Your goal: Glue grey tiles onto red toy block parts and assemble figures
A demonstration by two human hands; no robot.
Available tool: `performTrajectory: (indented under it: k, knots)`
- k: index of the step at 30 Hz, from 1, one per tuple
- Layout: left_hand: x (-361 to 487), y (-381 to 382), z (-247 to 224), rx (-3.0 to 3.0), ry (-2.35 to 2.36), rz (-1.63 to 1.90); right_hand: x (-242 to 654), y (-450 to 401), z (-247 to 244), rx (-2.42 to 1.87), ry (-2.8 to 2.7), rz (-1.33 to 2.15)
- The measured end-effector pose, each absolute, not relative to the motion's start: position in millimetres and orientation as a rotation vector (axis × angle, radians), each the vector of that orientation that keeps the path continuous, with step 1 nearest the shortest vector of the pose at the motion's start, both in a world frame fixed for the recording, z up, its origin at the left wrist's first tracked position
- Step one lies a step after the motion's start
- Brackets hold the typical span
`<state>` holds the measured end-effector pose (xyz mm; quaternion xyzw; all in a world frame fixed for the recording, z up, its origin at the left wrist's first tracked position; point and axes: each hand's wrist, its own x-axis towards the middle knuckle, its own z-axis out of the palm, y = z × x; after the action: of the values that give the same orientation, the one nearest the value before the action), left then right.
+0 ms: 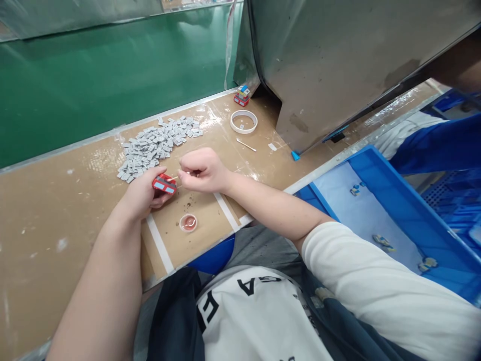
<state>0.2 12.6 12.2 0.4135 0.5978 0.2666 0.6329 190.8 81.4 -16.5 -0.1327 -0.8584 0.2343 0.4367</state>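
Note:
My left hand (145, 193) is closed around a small red toy piece (164, 184) with light blue window panels and a dark top. In my right hand (205, 171) a thin cotton swab (173, 178) is pinched, its tip touching the dark top of the red piece. Just below both hands a small round clear cup (188, 222) holds a reddish liquid. Behind them lies a heap of small grey flat pieces (150, 148).
A white tape ring (243, 131), a loose cotton swab (246, 145) and a red, yellow and blue toy (242, 95) lie toward the back. At right, a blue bin (413, 200) holds several small toys. A metal housing (338, 60) overhangs the table; another person sits beyond.

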Motion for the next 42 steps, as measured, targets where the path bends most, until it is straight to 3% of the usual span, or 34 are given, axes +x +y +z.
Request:
performTrajectory:
  k: [16,20,24,27,30,36,42]
  knots:
    - [-4.3,13.1,10.7,0.951,1.298,0.604,194.0,82.1,-14.8,-0.325,-2.016,0.762]
    - [-12.1,14.2,9.4,0.853,1.229,0.681,200.9,84.3,-5.7,-0.18,-1.998,1.006]
    - [-24.8,14.3,8.0,0.73,1.064,0.793,205.4,79.1,5.4,0.153,-2.353,1.385]
    - [-32.5,13.6,8.5,0.655,0.988,0.904,203.9,74.3,7.7,0.229,-2.605,1.419]
    - [-36.7,13.4,8.9,0.577,0.928,1.023,199.1,78.7,2.4,-0.003,-2.659,1.355]
    - [-33.9,13.9,7.2,0.564,0.898,1.123,172.9,110.1,-19.3,-0.857,-2.233,0.935]
    - [-27.5,12.1,6.5,0.573,0.961,1.118,142.3,124.2,-23.2,-1.051,-2.432,0.644]
